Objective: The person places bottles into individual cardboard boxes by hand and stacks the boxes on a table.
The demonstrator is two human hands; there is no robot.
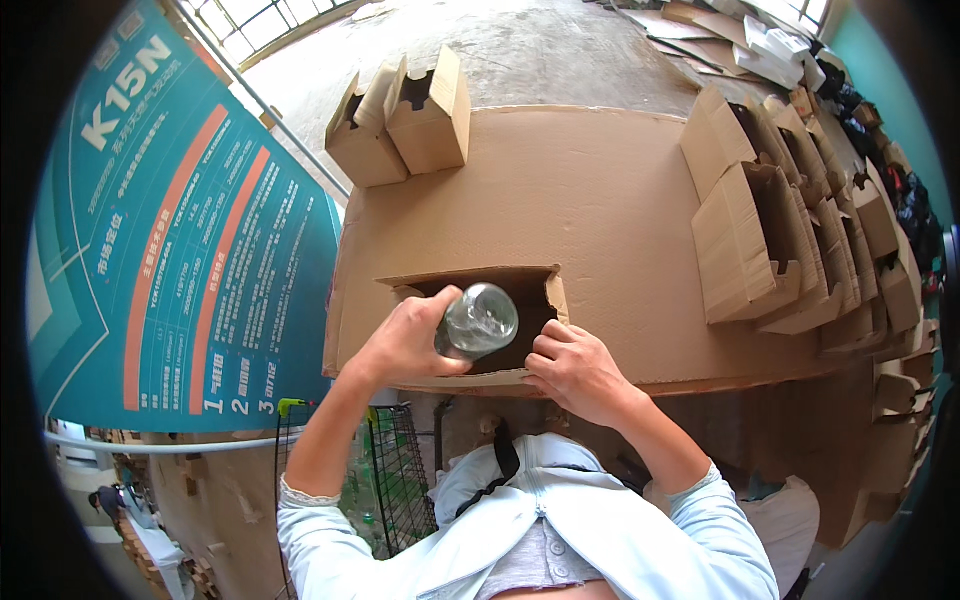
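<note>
My left hand [405, 338] is wrapped round a clear glass bottle [482, 318], whose round base faces up toward me. The bottle is tilted over the opening of a cardboard box [470, 277] near the front edge of the cardboard-covered table [600, 220]. Its lower part is hidden by my hand and the box. On the right side of that box, my right hand [575, 365] has its fingers closed on the wall's upper edge. Deep inside, the box is too dark to make out.
Two open cardboard boxes [435, 125] stand at the table's far left. Several more boxes [750, 245] are packed along the right side. A black wire basket [405, 465] with greenish bottles is below my left arm. A large teal printed board [190, 250] borders the left.
</note>
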